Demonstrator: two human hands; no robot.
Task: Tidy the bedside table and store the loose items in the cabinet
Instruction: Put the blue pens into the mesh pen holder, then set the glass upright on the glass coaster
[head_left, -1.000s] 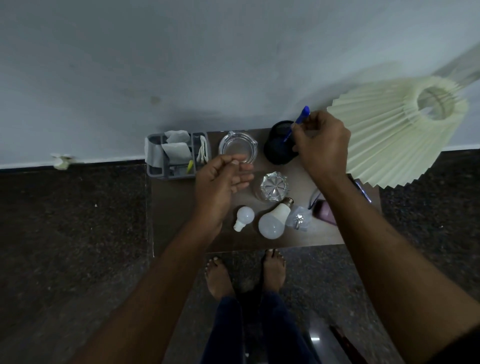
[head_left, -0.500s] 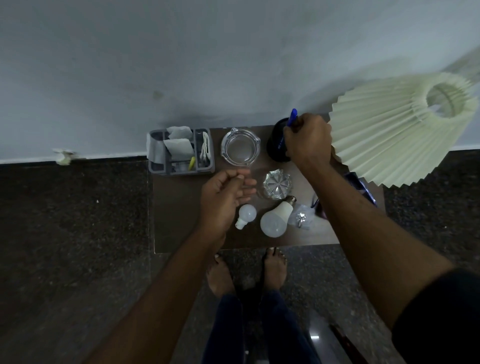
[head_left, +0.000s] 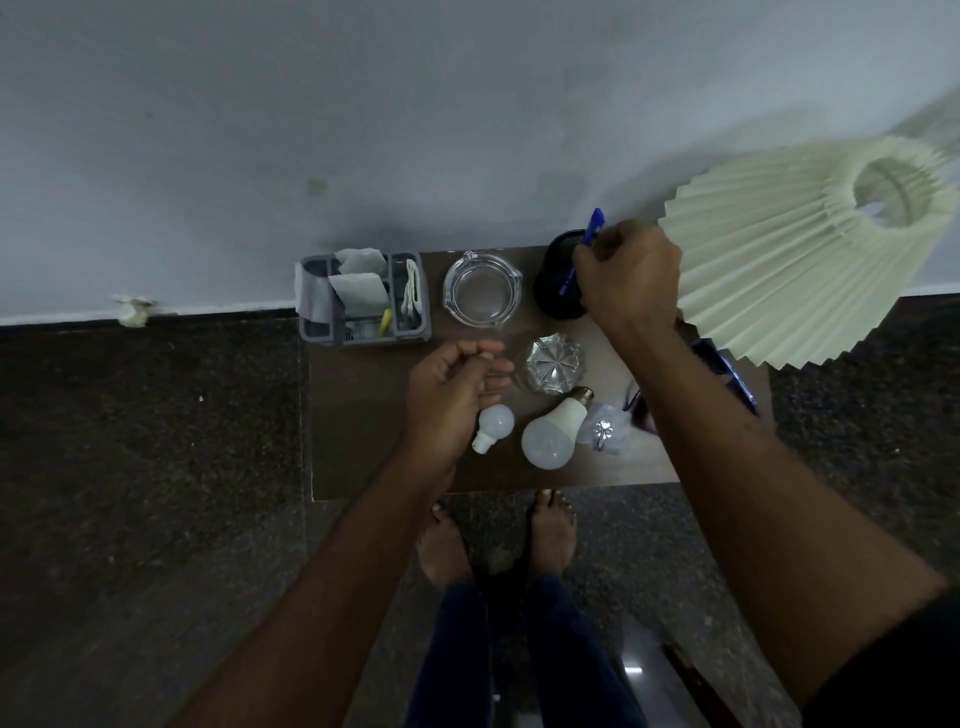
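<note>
My right hand pinches a blue pen that stands inside a black mesh pen cup at the back of the brown bedside table. My left hand hovers over the table's middle with loosely curled fingers and holds nothing. Beside it lie a small white bulb and a large white bulb. A cut-glass piece and a clear packet with a metal hook lie close by.
A grey organizer tray with papers sits at the back left, a clear glass ashtray next to it. A pleated cream lampshade overhangs the right side. A dark blue item lies under my right arm. My bare feet stand at the table's front edge.
My right hand has lowered the blue pen into the black cup. My left hand has drifted slightly down toward the small bulb.
</note>
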